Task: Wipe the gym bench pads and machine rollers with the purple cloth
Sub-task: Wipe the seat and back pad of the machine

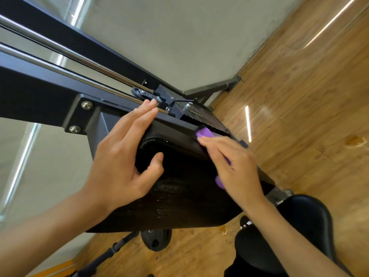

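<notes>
Left hand: the left hand (123,156) lies spread and relaxed on the upper left corner of the back pad (179,200), fingers straight and reaching up to the machine frame (40,86), thumb resting on the pad's face; it holds nothing.
Right hand: the right hand (233,166) lies flat with fingers extended, pressing the purple cloth (204,133) against the pad's right edge; the hand is motion-blurred.
Purple cloth: under the right hand, showing past the fingertips, between the fingers and below the palm.
Back pad: black, textured, tilted, bolted to the black frame.
Seat pad: a black seat pad (299,222) sits at the lower right, partly behind the right forearm.
Frame: two chrome rods (60,47) run along it toward the weight stack (201,114).
Floor: wooden floor (299,96), with a black weight plate (156,239) below the pad.
</notes>
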Demonstrator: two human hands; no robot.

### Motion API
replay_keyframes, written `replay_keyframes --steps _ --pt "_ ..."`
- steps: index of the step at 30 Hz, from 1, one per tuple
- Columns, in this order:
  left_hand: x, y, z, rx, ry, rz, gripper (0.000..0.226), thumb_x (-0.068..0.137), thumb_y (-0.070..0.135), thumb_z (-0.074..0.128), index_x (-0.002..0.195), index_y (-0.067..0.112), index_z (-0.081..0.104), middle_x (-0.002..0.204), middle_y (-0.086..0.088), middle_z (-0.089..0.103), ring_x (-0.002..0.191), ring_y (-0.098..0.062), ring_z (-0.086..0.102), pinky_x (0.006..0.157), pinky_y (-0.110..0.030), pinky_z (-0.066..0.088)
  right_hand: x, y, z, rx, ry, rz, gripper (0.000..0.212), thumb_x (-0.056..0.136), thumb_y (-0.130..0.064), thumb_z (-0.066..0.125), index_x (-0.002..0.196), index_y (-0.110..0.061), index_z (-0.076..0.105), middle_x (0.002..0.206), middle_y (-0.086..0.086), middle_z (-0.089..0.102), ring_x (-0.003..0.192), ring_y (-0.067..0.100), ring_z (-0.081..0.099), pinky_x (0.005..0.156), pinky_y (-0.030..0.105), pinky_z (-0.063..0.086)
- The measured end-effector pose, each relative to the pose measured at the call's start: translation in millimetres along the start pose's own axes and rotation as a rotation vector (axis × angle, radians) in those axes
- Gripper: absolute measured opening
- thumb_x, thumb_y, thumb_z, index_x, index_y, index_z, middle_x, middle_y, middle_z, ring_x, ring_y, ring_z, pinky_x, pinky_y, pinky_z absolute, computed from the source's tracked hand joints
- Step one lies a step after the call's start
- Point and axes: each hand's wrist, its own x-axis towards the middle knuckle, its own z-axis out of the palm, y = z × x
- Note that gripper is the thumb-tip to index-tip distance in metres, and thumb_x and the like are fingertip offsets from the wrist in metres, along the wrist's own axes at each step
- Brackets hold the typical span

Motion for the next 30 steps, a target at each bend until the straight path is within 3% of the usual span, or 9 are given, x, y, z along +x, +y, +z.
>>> replay_keyframes --steps 3,6,9,12,17,21,23,26,30 --pt "-1 -1 0 0.000 0.006 0.001 0.066 0.092 0.033 0.055 0.148 -0.001 0.049 0.157 -0.013 0.048 0.151 -0.024 0.040 0.116 -0.050 0.043 -44 71 -40 -0.169 -0.040 0.199 0.021 0.101 -0.023 0.053 0.113 -0.029 0.070 0.106 -0.012 0.071 0.103 -0.004 0.065 0.093 0.016 0.050" --pt "-1 0 1 -0.016 -0.004 -0.017 0.067 0.092 0.034 0.055 0.149 -0.001 0.049 0.158 -0.012 0.047 0.151 -0.023 0.039 0.117 -0.050 0.043 -81 130 -76 -0.207 -0.062 0.558 0.034 0.102 -0.015 0.054 0.109 -0.046 0.065 0.113 -0.016 0.069 0.114 0.010 0.065 0.096 0.010 0.046" --pt "-1 0 0 0.002 0.009 -0.019 0.067 0.092 0.034 0.054 0.149 0.000 0.049 0.157 -0.011 0.047 0.151 -0.023 0.040 0.118 -0.047 0.041 -78 137 -75 -0.103 -0.024 0.703 0.032 0.104 -0.015 0.053 0.103 -0.042 0.070 0.113 -0.011 0.068 0.118 0.018 0.062 0.098 0.026 0.047" --pt "0 1 1 -0.011 0.002 -0.021 0.067 0.092 0.035 0.054 0.149 0.000 0.048 0.158 -0.011 0.047 0.151 -0.023 0.039 0.118 -0.046 0.041 -30 79 -43 -0.026 -0.059 0.567 0.026 0.105 -0.021 0.050 0.104 -0.033 0.073 0.107 -0.009 0.068 0.107 0.012 0.063 0.090 0.035 0.053" --pt "1 3 2 -0.020 -0.005 -0.024 0.067 0.093 0.037 0.054 0.149 0.000 0.049 0.158 -0.011 0.047 0.149 -0.024 0.042 0.116 -0.044 0.042 25 -30 1 0.058 -0.187 -0.086 0.032 0.106 -0.023 0.050 0.130 -0.013 0.067 0.130 -0.003 0.068 0.124 0.001 0.059 0.106 0.024 0.047" --pt "2 3 0 -0.030 -0.003 -0.021 0.067 0.092 0.035 0.055 0.149 0.000 0.049 0.158 -0.011 0.047 0.150 -0.023 0.040 0.116 -0.045 0.043 9 11 -9 0.047 -0.262 0.171 0.049 0.102 -0.046 0.042 0.143 -0.026 0.058 0.151 -0.011 0.053 0.144 0.002 0.041 0.123 0.047 0.031" --pt "2 2 0 -0.031 0.000 -0.022 0.067 0.091 0.035 0.056 0.148 0.000 0.049 0.157 -0.011 0.047 0.150 -0.023 0.040 0.115 -0.048 0.045 3 18 -13 0.069 -0.270 0.244 0.050 0.101 -0.047 0.041 0.144 -0.027 0.057 0.146 -0.014 0.057 0.141 0.005 0.045 0.121 0.051 0.032" --pt "1 1 1 -0.027 0.005 -0.025 0.067 0.091 0.035 0.055 0.148 0.000 0.049 0.157 -0.012 0.047 0.150 -0.024 0.042 0.113 -0.049 0.046 14 -6 0 0.095 -0.207 0.130 0.041 0.105 -0.031 0.046 0.141 -0.020 0.060 0.133 -0.008 0.065 0.125 0.008 0.059 0.105 0.037 0.049" --pt "1 2 3 -0.036 0.033 0.000 0.067 0.091 0.033 0.055 0.148 -0.002 0.049 0.156 -0.014 0.048 0.149 -0.026 0.043 0.116 -0.046 0.043 40 -47 23 0.132 -0.203 -0.129 0.040 0.107 -0.017 0.049 0.145 -0.004 0.053 0.137 0.005 0.062 0.129 0.010 0.057 0.107 0.032 0.049"
